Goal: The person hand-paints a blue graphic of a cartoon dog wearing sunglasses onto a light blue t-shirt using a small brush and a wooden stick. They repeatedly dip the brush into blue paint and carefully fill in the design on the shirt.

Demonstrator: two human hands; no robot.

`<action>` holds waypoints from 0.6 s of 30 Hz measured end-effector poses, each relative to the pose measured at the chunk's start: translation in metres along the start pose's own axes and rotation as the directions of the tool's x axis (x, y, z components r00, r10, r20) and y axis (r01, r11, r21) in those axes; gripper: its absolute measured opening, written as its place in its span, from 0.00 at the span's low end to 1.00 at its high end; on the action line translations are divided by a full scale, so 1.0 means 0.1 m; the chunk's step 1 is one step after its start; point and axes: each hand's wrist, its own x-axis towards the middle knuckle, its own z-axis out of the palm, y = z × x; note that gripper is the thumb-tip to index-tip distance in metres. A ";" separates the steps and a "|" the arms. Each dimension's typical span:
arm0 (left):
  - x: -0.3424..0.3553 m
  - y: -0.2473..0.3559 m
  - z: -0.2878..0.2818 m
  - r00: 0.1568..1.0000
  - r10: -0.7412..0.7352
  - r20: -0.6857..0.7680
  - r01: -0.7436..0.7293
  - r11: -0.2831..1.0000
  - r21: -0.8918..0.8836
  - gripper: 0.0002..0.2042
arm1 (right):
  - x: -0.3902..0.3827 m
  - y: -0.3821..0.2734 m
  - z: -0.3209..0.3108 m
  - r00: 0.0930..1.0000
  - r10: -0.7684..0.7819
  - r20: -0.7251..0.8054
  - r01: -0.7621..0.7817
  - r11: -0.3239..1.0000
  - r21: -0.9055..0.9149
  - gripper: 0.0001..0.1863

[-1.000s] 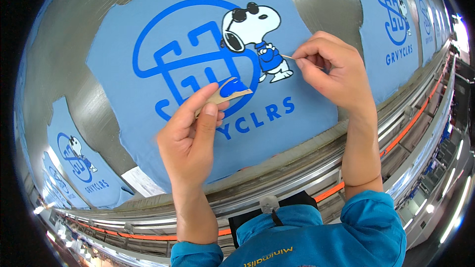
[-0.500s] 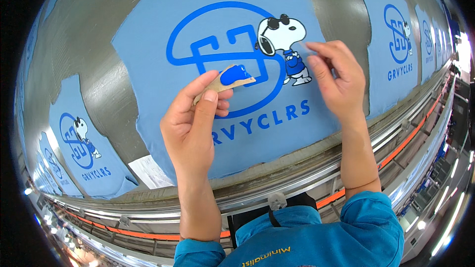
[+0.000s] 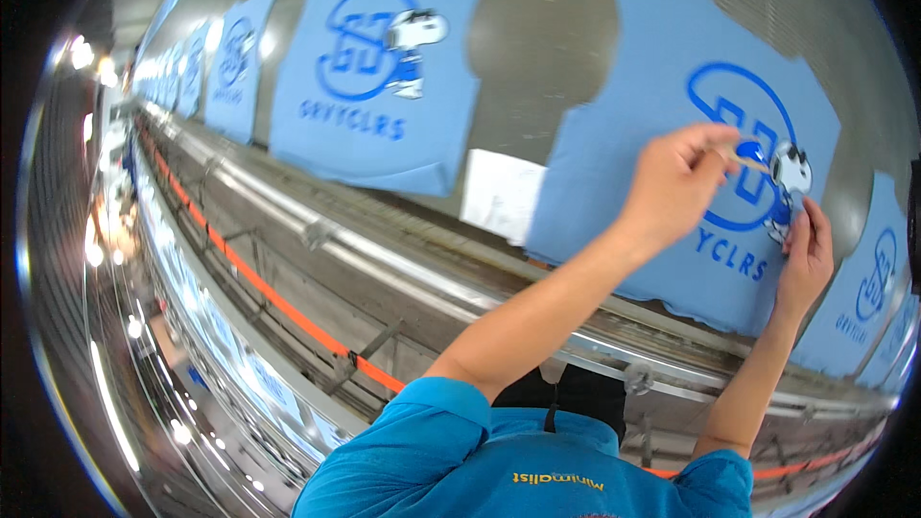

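Note:
A light-blue cut fabric panel point(image 3: 595, 182) lies flat on the grey table, printed with a darker-blue looping emblem, lettering and a white cartoon dog point(image 3: 792, 173) in dark glasses. Above the emblem, my left hand point(image 3: 676, 182) pinches a small tan piece of card point(image 3: 743, 162) between thumb and fingers. A dab of glossy blue ink point(image 3: 751, 150) sits on the card. My right hand point(image 3: 809, 254) is low over the panel beside the dog's legs, with fingertips drawn together. Whatever they pinch, if anything, is too small to make out.
More printed blue panels lie along the long grey table point(image 3: 537, 0), one to the left point(image 3: 446, 125) and one to the right point(image 3: 859, 312). A white paper sheet point(image 3: 499, 194) lies between panels. Metal rails point(image 3: 422, 278) and an orange strip point(image 3: 278, 297) run along the near edge.
The view has swung left, so the panel and both hands now appear farther right. My right hand has come down from beside the dog's head to near its legs. My left hand still holds the inked card.

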 end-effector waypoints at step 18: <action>-0.63 1.69 -3.78 0.905 0.200 -0.376 -0.173 0.980 0.103 0.15 | -1.18 -2.01 2.75 0.980 0.102 0.169 -0.121 0.987 0.107 0.06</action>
